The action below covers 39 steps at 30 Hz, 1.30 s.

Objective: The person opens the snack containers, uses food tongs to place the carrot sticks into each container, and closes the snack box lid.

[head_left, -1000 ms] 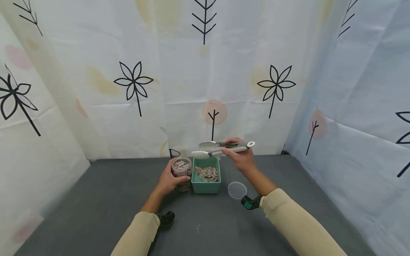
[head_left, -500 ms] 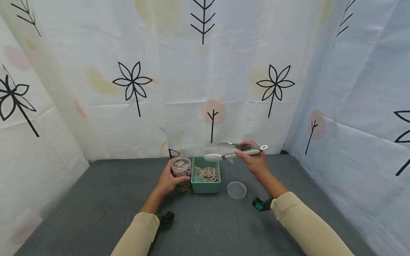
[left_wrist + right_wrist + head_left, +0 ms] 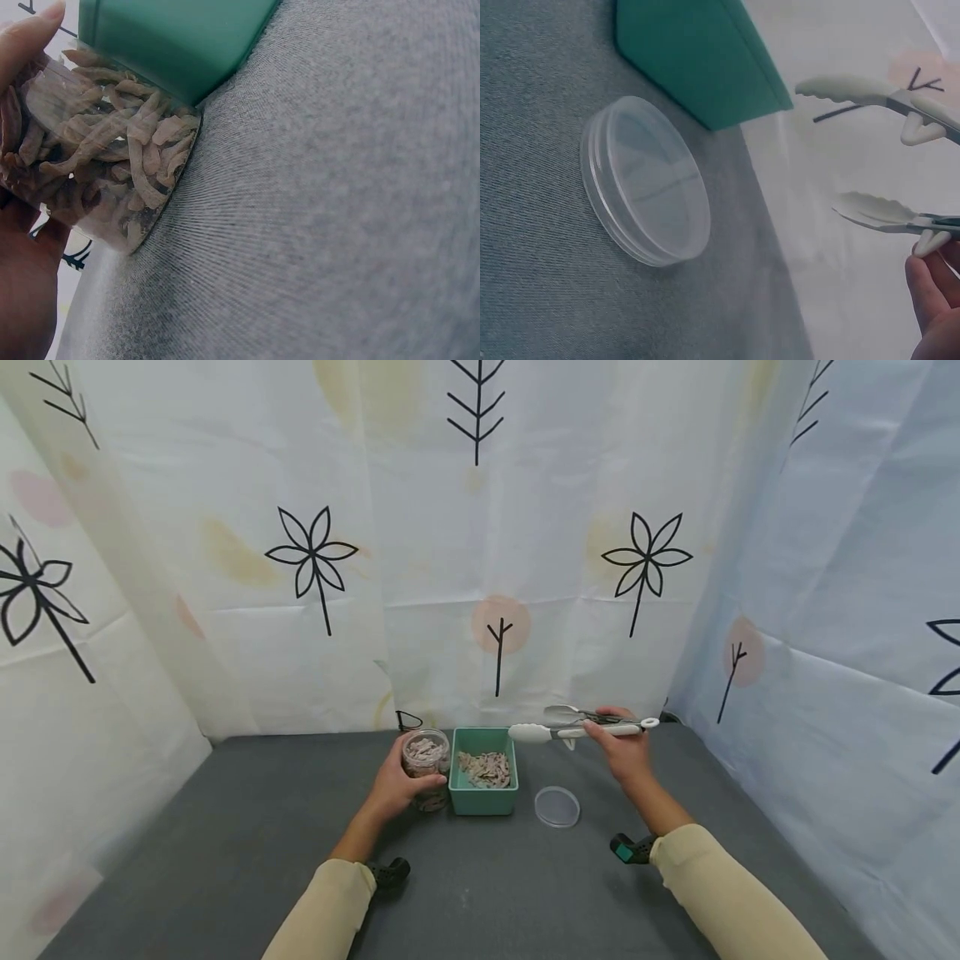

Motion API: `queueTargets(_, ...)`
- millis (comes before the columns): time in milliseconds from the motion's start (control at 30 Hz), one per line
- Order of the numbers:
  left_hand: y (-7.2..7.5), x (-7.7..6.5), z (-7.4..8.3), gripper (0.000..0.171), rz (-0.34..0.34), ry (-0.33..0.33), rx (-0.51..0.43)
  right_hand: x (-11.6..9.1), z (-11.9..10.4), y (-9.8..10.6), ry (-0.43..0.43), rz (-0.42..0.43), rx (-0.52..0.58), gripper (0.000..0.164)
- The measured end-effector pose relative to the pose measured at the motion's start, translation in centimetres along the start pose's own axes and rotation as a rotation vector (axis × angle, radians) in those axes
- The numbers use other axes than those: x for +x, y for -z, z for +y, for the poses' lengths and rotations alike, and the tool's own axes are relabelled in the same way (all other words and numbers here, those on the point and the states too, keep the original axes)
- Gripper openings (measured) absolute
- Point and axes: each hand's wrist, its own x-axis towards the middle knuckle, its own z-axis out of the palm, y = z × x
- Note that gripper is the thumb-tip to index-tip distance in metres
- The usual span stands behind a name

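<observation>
My left hand (image 3: 393, 787) grips a clear jar (image 3: 426, 748), its fingers and thumb round the side. Pale brown dried strips (image 3: 112, 142) fill the jar, which stands upright on the table. Right beside it is a green rectangular tub (image 3: 483, 802) with a small heap of similar strips (image 3: 486, 770) inside. My right hand (image 3: 624, 752) holds a pair of tongs (image 3: 531, 733) with white scalloped heads, raised to the right of the tub. In the right wrist view the tong heads (image 3: 847, 88) are spread apart with nothing between them.
A clear round lid (image 3: 557, 807) lies on the dark grey table (image 3: 465, 893), to the right of the tub. White patterned cloth (image 3: 435, 527) hangs close behind the table and along both sides.
My right hand has carried the tongs rightward and slightly down, from above the tub's back edge to beyond its right side. The left hand and the jar have stayed put.
</observation>
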Motion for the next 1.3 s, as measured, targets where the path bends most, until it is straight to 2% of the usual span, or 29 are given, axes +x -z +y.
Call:
queueTargets(133,0.0,-0.1,0.1,0.094,-0.005,0.004,-0.010,0.7,2.0,0.6,-0.047,0.048,0.010,0.033)
queueTargets(333,-0.1,-0.1,0.1,0.095,0.002,-0.002,-0.010,1.0,4.9,1.5,-0.101,0.077,-0.141,0.036)
queueTargets(500,-0.1,0.1,-0.2,0.092,0.009,-0.020,-0.021,0.7,6.3,1.8,-0.139,0.092,-0.212,0.041)
queueTargets(733,-0.2,0.0,-0.1,0.094,0.011,-0.020,-0.025,0.6,7.9,2.5,-0.138,0.113,-0.209,0.046)
queueTargets(900,-0.3,0.0,0.0,0.093,0.016,-0.014,-0.016,0.3,8.2,3.8,-0.193,0.034,-0.245,0.052)
queueTargets(1033,-0.3,0.1,0.1,0.093,0.010,-0.016,-0.016,-0.3,7.8,5.4,-0.222,-0.067,-0.211,0.056)
queueTargets(1133,-0.3,0.1,0.0,0.093,0.010,-0.021,-0.015,-0.8,7.7,6.8,-0.242,-0.106,-0.190,0.057)
queueTargets(1300,-0.2,0.1,-0.1,0.093,0.008,-0.023,-0.021,-1.8,7.8,8.6,-0.182,-0.122,-0.269,0.049)
